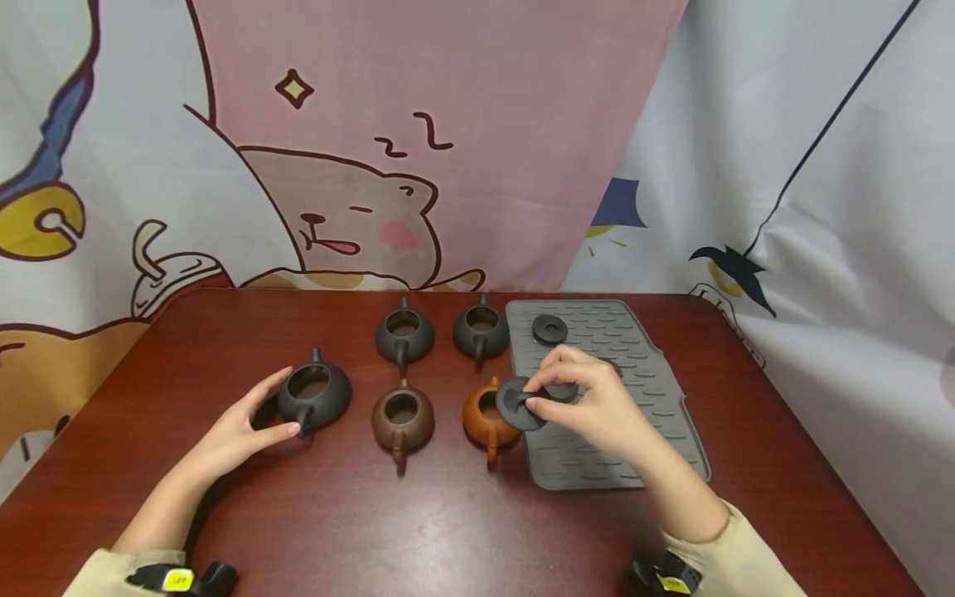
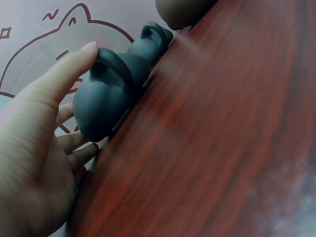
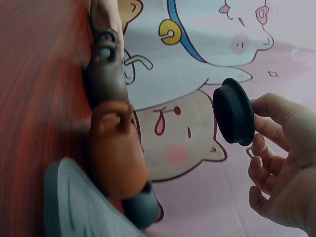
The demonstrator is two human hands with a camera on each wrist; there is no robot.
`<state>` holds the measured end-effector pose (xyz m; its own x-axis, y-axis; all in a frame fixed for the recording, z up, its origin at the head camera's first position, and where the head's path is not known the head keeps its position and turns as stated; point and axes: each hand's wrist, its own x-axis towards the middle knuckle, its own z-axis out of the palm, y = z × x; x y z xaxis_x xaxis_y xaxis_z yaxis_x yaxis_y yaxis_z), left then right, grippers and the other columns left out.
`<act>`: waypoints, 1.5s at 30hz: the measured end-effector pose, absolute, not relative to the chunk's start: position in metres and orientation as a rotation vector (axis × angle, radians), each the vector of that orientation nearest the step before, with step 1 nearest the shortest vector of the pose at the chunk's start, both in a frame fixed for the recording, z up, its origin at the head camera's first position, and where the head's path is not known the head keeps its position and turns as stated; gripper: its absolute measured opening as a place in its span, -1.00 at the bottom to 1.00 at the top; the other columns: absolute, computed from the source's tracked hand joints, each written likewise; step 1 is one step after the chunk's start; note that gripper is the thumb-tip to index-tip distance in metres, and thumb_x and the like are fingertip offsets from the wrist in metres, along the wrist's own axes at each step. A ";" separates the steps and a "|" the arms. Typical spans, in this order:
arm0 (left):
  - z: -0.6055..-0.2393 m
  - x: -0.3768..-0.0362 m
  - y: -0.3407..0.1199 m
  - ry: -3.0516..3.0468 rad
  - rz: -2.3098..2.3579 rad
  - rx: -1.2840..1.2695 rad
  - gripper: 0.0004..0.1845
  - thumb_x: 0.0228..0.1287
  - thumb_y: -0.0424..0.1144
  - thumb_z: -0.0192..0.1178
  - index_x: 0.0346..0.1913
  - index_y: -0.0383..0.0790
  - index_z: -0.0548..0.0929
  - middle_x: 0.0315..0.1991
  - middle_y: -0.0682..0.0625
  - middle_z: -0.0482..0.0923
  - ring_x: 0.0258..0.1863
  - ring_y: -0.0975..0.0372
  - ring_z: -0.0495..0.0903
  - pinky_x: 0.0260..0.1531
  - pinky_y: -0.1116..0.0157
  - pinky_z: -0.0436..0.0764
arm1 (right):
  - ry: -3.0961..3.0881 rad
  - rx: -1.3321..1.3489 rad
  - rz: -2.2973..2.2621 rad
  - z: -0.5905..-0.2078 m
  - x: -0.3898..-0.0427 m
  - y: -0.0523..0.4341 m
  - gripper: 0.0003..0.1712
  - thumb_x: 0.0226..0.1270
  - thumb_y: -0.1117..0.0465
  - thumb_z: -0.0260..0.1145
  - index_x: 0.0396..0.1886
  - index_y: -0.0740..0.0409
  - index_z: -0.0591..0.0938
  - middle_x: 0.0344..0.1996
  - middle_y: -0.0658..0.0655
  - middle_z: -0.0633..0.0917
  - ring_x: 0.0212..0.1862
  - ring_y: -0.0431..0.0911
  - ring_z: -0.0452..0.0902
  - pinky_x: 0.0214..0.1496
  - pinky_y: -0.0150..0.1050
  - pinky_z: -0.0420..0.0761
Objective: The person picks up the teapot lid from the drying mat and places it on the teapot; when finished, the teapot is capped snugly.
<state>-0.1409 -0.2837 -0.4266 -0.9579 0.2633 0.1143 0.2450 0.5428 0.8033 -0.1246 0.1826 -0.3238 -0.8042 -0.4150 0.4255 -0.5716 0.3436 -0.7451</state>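
Note:
My left hand (image 1: 235, 431) holds a dark grey teapot (image 1: 317, 396) at the table's left, thumb on its handle (image 2: 116, 69) and fingers along its far side. The teapot has no lid on, and its opening shows. My right hand (image 1: 589, 398) pinches a dark round lid (image 1: 516, 405) by its top between thumb and fingertips, raised in the air. In the head view the lid overlaps the orange teapot (image 1: 485, 423) and the mat's edge. The right wrist view shows the lid's flanged underside (image 3: 228, 113) turned sideways.
Two more dark grey lidless teapots (image 1: 404, 333) stand at the back, with a brown teapot (image 1: 401, 414) in front. A grey ridged mat (image 1: 634, 332) on the right bears a dark lid (image 1: 550, 330) and others partly hidden behind my right hand. A printed cloth (image 1: 485, 166) hangs behind the table.

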 end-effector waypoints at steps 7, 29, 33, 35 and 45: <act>-0.427 -0.140 -0.283 2.749 1.414 0.447 -0.13 0.19 -0.20 0.35 0.49 -0.14 0.12 0.37 -0.26 0.20 0.32 -0.15 0.14 0.20 0.06 0.15 | -2.409 0.973 1.489 -0.323 -0.129 0.156 -0.82 0.09 0.35 0.47 -0.33 0.01 0.74 -0.32 -0.04 0.57 -0.24 -0.06 0.43 -0.24 -0.21 0.42; -0.428 -0.142 -0.284 2.711 1.450 0.452 -0.11 0.18 -0.23 0.36 0.48 -0.24 0.09 0.37 -0.30 0.17 0.32 -0.21 0.11 0.12 -0.26 0.11 | -2.318 1.167 1.439 -0.327 -0.149 0.076 -0.87 0.08 0.28 0.47 -0.35 0.01 0.75 -0.44 -0.09 0.58 -0.29 -0.22 0.40 -0.20 -0.20 0.41; -0.428 -0.143 -0.284 2.717 1.444 0.453 -0.11 0.18 -0.22 0.36 0.48 -0.23 0.09 0.37 -0.30 0.17 0.32 -0.20 0.11 0.12 -0.27 0.10 | -2.329 1.175 1.381 -0.327 -0.151 0.064 -0.88 0.08 0.27 0.48 -0.36 -0.02 0.75 -0.47 -0.15 0.54 -0.31 -0.24 0.39 -0.13 -0.21 0.33; -0.427 -0.143 -0.284 2.720 1.442 0.454 -0.11 0.18 -0.22 0.36 0.48 -0.22 0.10 0.37 -0.30 0.18 0.32 -0.20 0.11 0.12 -0.26 0.10 | -2.337 1.182 1.359 -0.326 -0.153 0.057 -0.88 0.08 0.25 0.49 -0.36 -0.02 0.75 -0.47 -0.16 0.53 -0.31 -0.25 0.38 -0.10 -0.20 0.29; -0.428 -0.141 -0.284 2.735 1.430 0.451 -0.12 0.18 -0.22 0.36 0.49 -0.19 0.10 0.37 -0.27 0.19 0.31 -0.16 0.12 0.13 -0.19 0.12 | -2.358 1.218 1.284 -0.324 -0.160 0.028 -0.90 0.10 0.22 0.49 -0.36 0.00 0.75 -0.46 -0.16 0.54 -0.32 -0.17 0.38 -0.12 -0.23 0.23</act>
<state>-0.1412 -0.2842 -0.4277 -0.9580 0.2634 0.1130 0.2431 0.5379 0.8072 -0.1602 0.0280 -0.3240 -0.6430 -0.5710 0.5105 -0.7386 0.2859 -0.6105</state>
